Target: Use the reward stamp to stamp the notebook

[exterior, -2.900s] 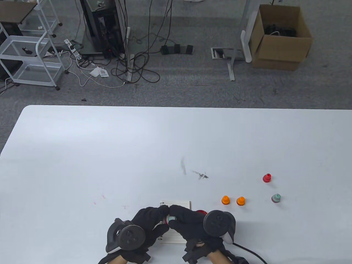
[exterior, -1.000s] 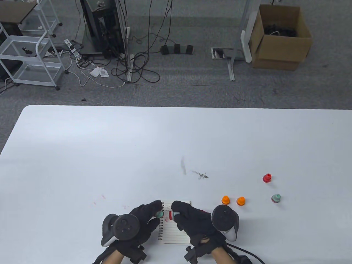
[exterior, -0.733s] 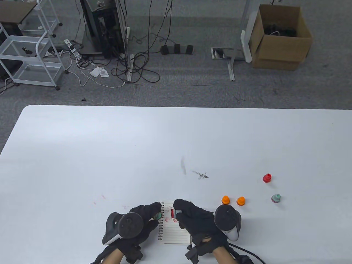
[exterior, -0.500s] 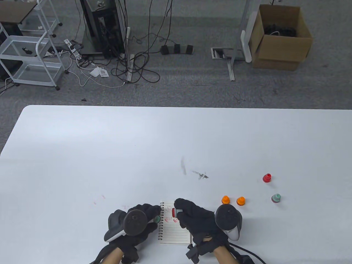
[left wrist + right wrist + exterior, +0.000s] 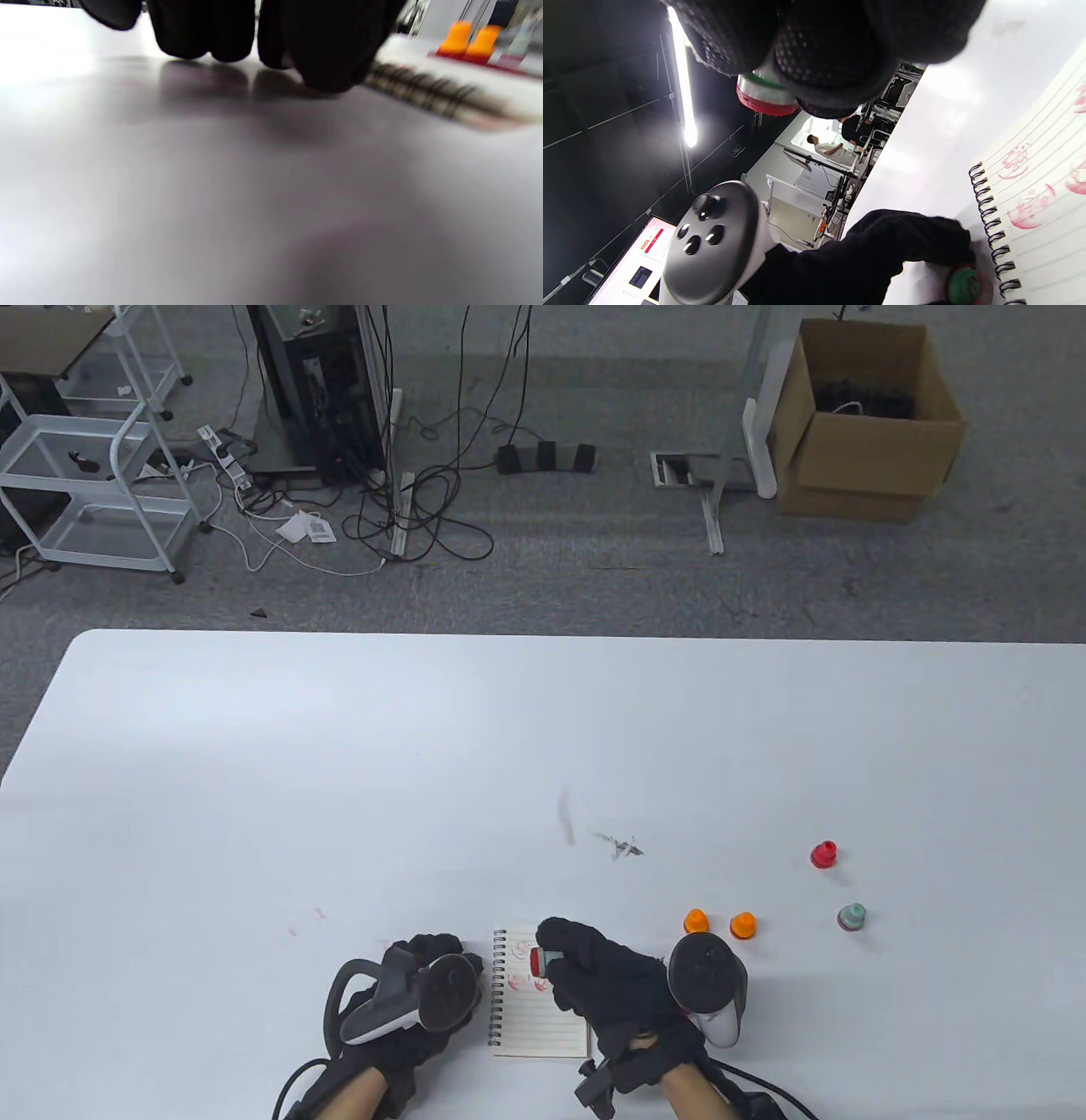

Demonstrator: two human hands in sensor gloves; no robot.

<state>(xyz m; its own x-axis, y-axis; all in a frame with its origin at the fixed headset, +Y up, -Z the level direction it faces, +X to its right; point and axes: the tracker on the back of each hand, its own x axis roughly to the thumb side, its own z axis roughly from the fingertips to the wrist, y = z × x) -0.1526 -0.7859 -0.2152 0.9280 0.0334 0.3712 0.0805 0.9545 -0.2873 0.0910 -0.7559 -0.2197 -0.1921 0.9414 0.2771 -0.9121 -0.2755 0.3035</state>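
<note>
A small spiral notebook [image 5: 543, 1014] lies open near the table's front edge, with red stamp prints [image 5: 517, 960] on its top lines; the prints also show in the right wrist view [image 5: 1026, 207]. My right hand [image 5: 556, 957] grips the reward stamp [image 5: 538, 961] just above the page's top, red face turned left. The right wrist view shows the stamp [image 5: 765, 95] between the fingers. My left hand [image 5: 441, 963] rests on the table left of the spiral binding [image 5: 424, 91], fingers [image 5: 271, 38] curled down, holding the green cap [image 5: 967, 286] beside the binding.
Two orange stamps [image 5: 696, 922] [image 5: 742, 926], a red one [image 5: 823, 855] and a green-white one [image 5: 851, 916] stand right of the notebook. Grey smudges [image 5: 619, 846] mark the white table [image 5: 339, 780] behind it. The floor beyond holds cables and a cardboard box [image 5: 865, 424].
The hands separated, the green cap coming away in my left hand. The left hand dropped to the table beside the binding and rolled over. My right hand stayed above the page's top with the uncapped stamp.
</note>
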